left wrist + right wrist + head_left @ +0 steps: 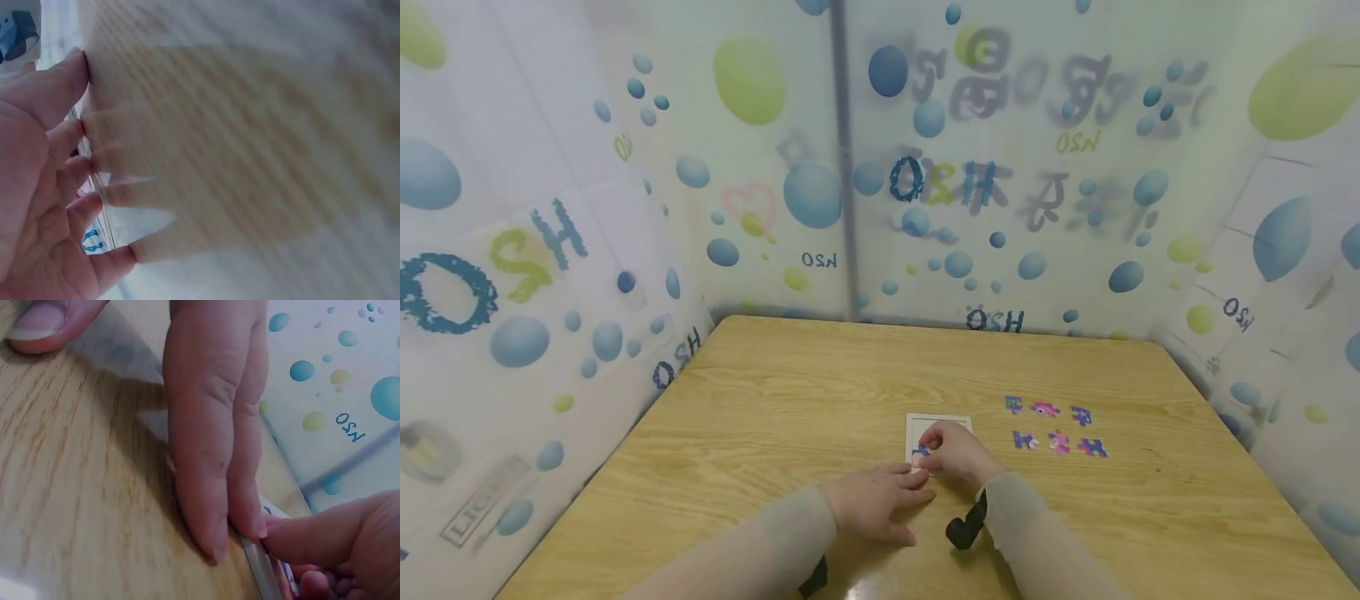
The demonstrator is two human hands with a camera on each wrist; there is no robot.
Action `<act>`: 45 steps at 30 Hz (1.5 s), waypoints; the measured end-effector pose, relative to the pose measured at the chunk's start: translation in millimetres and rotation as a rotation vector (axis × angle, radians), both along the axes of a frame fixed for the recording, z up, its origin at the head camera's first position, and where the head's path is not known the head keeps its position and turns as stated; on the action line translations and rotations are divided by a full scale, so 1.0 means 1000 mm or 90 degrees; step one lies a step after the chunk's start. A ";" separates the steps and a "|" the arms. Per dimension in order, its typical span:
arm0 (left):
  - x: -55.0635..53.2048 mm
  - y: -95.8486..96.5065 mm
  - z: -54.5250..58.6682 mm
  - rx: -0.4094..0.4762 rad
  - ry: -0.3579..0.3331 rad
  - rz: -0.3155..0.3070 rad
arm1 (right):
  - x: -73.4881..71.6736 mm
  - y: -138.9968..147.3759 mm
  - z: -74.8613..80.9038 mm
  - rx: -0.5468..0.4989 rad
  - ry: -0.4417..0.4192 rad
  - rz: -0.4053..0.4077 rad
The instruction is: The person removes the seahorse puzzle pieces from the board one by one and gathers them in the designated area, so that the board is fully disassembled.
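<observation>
The right hand [958, 454] bends thumb and fingers around a bluish puzzle piece [920, 451] in the left part of a pale tray [940, 417]; the left hand [872, 502], fingers straight, holding nothing, rests along its near edge. Lifting the left hand could let the tray slide on the wooden table [775, 400], and a slightly turned piece might jam, leaving the six loose pieces [1058, 442] at right harder to fit.

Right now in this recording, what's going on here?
A person is working on a small jigsaw at a wooden table. The right hand bends over a purple puzzle piece in the left part of a white tray; whether it pinches or presses is unclear. The left hand rests by the tray's near edge. Six loose pieces lie to the right.
</observation>
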State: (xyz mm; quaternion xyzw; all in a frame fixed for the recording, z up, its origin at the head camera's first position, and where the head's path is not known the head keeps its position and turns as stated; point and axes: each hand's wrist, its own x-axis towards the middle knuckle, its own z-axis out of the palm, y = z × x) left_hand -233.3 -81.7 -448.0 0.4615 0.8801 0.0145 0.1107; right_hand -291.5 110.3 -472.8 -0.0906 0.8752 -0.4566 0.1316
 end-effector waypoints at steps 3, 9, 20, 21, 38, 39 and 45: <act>0.000 0.000 0.001 -0.006 0.001 -0.006 | 0.000 0.000 0.000 0.002 0.002 0.004; 0.001 0.000 0.003 -0.006 0.000 -0.004 | 0.000 0.001 0.001 -0.017 -0.022 -0.004; 0.001 0.000 0.002 0.001 -0.022 0.008 | 0.002 0.003 0.003 -0.069 -0.058 -0.011; 0.001 0.000 0.002 0.001 -0.023 0.009 | 0.001 0.003 0.003 -0.071 -0.056 -0.012; 0.002 0.001 0.003 0.007 -0.018 0.009 | -0.003 0.007 -0.002 -0.123 -0.067 -0.017; 0.002 0.001 0.003 0.006 -0.018 0.010 | -0.003 0.007 -0.002 -0.128 -0.069 -0.018; 0.001 0.000 0.002 0.006 -0.029 0.015 | -0.002 0.007 -0.001 -0.141 -0.080 -0.031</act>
